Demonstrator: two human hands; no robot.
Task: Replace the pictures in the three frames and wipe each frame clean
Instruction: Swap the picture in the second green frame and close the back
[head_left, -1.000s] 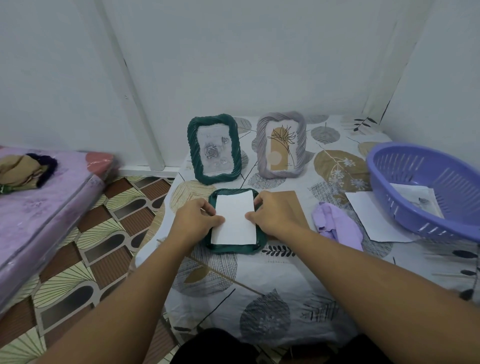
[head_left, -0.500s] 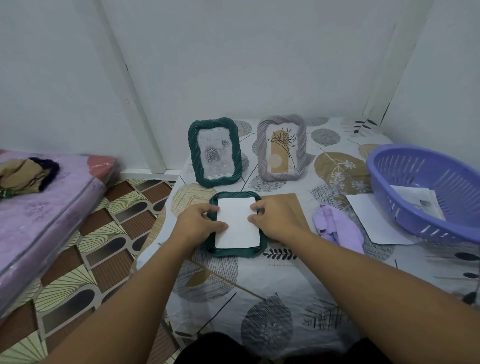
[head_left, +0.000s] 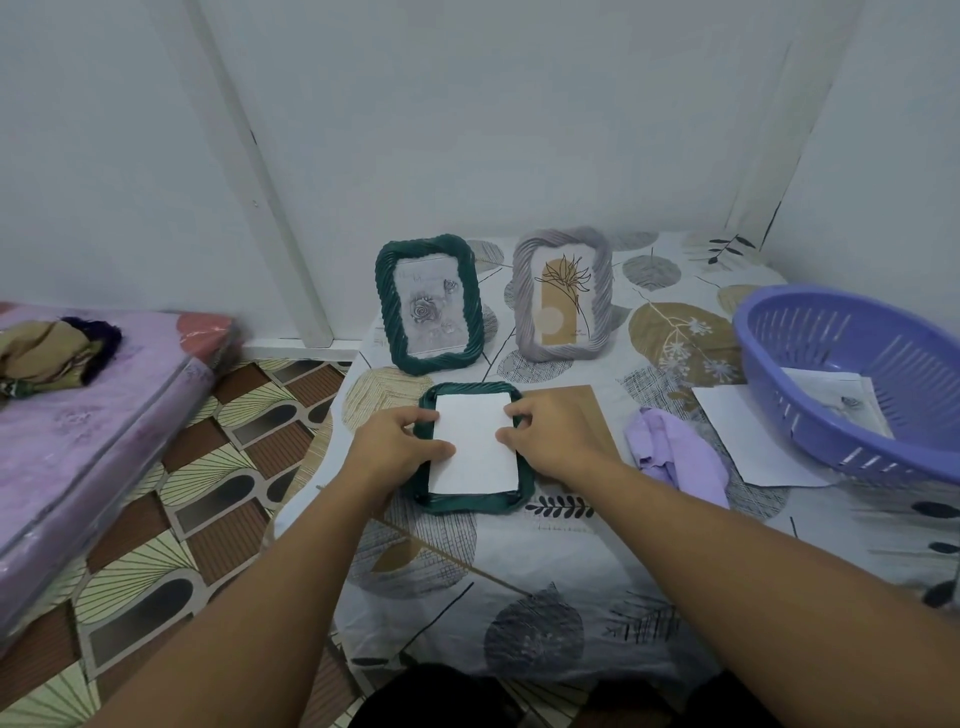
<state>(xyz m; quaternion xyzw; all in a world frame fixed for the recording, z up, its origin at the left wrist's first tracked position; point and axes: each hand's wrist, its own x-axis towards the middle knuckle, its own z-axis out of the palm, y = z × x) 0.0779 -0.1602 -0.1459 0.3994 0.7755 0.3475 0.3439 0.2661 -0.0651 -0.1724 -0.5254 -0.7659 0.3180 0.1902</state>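
Observation:
A dark green frame (head_left: 470, 503) lies face down on the table in front of me, with a white picture sheet (head_left: 475, 452) lying in its back opening. My left hand (head_left: 397, 449) grips the frame's left side with its thumb on the sheet. My right hand (head_left: 553, 436) holds the right side, fingertips pressing the sheet's edge. Behind stand a second green frame (head_left: 428, 304) with a rose picture and a grey frame (head_left: 563, 293) with a plant picture. A brown backing board (head_left: 592, 415) lies under my right hand. A lilac cloth (head_left: 675, 452) lies to the right.
A purple basket (head_left: 852, 384) with papers inside sits at the right on a white sheet (head_left: 753, 441). The table has a leaf-patterned cover (head_left: 519, 597). A pink mattress (head_left: 93, 426) with bundled cloth lies on the tiled floor at left. White walls close the back.
Both hands stay on the flat green frame; fingers shifted slightly along the sheet's edges. The view has dipped a little.

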